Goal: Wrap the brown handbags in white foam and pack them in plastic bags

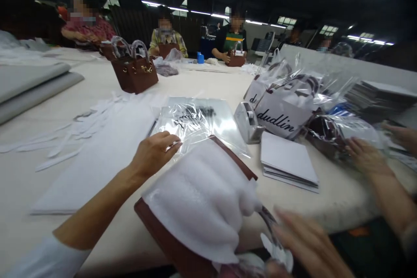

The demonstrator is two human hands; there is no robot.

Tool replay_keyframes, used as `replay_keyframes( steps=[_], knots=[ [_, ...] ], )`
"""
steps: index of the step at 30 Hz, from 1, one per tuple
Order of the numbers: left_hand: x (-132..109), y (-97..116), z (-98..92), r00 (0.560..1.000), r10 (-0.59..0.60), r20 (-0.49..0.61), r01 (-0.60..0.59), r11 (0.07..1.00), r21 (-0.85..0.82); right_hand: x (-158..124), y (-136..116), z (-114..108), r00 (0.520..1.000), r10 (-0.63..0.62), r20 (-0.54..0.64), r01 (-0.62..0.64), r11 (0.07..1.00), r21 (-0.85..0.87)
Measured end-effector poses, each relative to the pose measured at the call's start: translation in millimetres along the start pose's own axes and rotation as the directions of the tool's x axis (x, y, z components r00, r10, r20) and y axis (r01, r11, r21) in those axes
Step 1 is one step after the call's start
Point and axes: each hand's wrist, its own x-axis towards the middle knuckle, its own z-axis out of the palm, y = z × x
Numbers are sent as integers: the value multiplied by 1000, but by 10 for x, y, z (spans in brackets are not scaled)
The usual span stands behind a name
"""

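Observation:
A brown handbag (169, 243) wrapped in white foam sheet (202, 195) lies on its side at the near table edge. My left hand (154, 152) rests beyond it with curled fingers pinching the edge of a clear plastic bag (192, 124) that lies flat on the table. My right hand (306, 243) is low at the near right, blurred by motion, close to the bag's wrapped handle (270, 221); its fingers look spread, and whether they hold anything is unclear.
A tape dispenser (247, 121), a stack of white cards (288, 160) and bagged handbags labelled "dudlin" (283, 117) sit to the right. A co-worker's hands (365, 154) work at the right. Brown handbags (135, 71) and seated people are farther back. Grey sheets (29, 82) lie left.

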Motion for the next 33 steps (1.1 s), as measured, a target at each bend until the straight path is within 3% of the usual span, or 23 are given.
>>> replay_keyframes(
  steps=[1, 2, 3, 4, 5, 6, 7, 8, 10, 13, 16, 18, 22, 26, 30, 33],
  knots=[
    [-8, 16, -20, 1000, -1, 13, 0, 999, 54, 108, 124, -49, 980, 190, 60, -192, 981, 16],
    [-6, 38, -40, 1000, 7, 22, -9, 994, 112, 208, 250, -61, 907, 385, 173, -400, 914, 63],
    [6, 67, -59, 999, 20, 27, -25, 986, 166, 293, 367, -37, 775, 519, 361, -595, 792, 138],
    [27, 101, -75, 999, 35, 25, -40, 975, 219, 360, 464, 17, 620, 546, 563, -751, 622, 223],
    [57, 140, -84, 998, 53, 24, -57, 963, 265, 406, 534, 90, 484, 472, 737, -856, 432, 286],
    [95, 180, -86, 997, 72, 23, -76, 951, 301, 435, 576, 170, 396, 343, 852, -912, 251, 323],
    [139, 219, -80, 996, 86, 28, -90, 941, 325, 450, 592, 248, 355, 220, 909, -935, 103, 340],
    [187, 253, -67, 995, 92, 37, -99, 937, 335, 456, 587, 312, 340, 134, 931, -939, 2, 343],
    [284, 303, -22, 992, 99, 73, -117, 940, 321, 460, 542, 384, 350, 80, 933, -931, -78, 356],
    [401, 319, 48, 989, 113, 93, -134, 953, 272, 508, 465, 352, 403, 89, 911, -913, -35, 407],
    [469, 299, 48, 981, 196, -1, -191, 959, 212, 600, 412, 265, 483, 73, 873, -876, 31, 482],
    [478, 289, -3, 956, 288, -57, -275, 946, 173, 647, 391, 247, 508, 64, 859, -861, 33, 507],
    [375, 271, -144, 881, 467, -74, -456, 880, 131, 621, 420, 336, 511, 58, 858, -856, -60, 514],
    [132, 190, -215, 838, 542, -60, -537, 840, 78, 475, 521, 426, 482, 113, 869, -857, -143, 495],
    [-145, 42, -180, 883, 466, -59, -468, 883, -24, 373, 596, 448, 465, 212, 859, -844, -186, 503],
    [-357, -92, -53, 947, 282, -155, -287, 958, -11, 323, 626, 473, 458, 213, 863, -844, -201, 498]
  ],
)
